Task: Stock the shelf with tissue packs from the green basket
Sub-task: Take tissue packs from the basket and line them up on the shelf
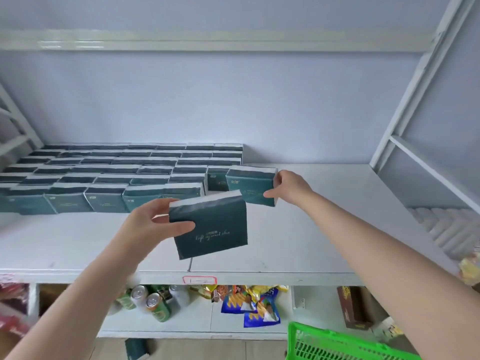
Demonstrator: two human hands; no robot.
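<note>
My left hand (153,224) grips a dark green tissue pack (213,229) by its left edge, holding it in the air above the front of the white shelf (311,229). My right hand (288,187) pinches the right end of another tissue pack (250,187), which stands at the right end of the rows. Several rows of matching packs (109,175) fill the shelf's left half. A corner of the green basket (335,342) shows at the bottom right; its inside is hidden.
The lower shelf holds green drink cans (153,305), blue and yellow snack bags (257,302) and a brown box (353,307). White rolls (449,229) lie at the right. One tissue pack (135,348) lies on the floor. White frame struts (415,81) rise on the right.
</note>
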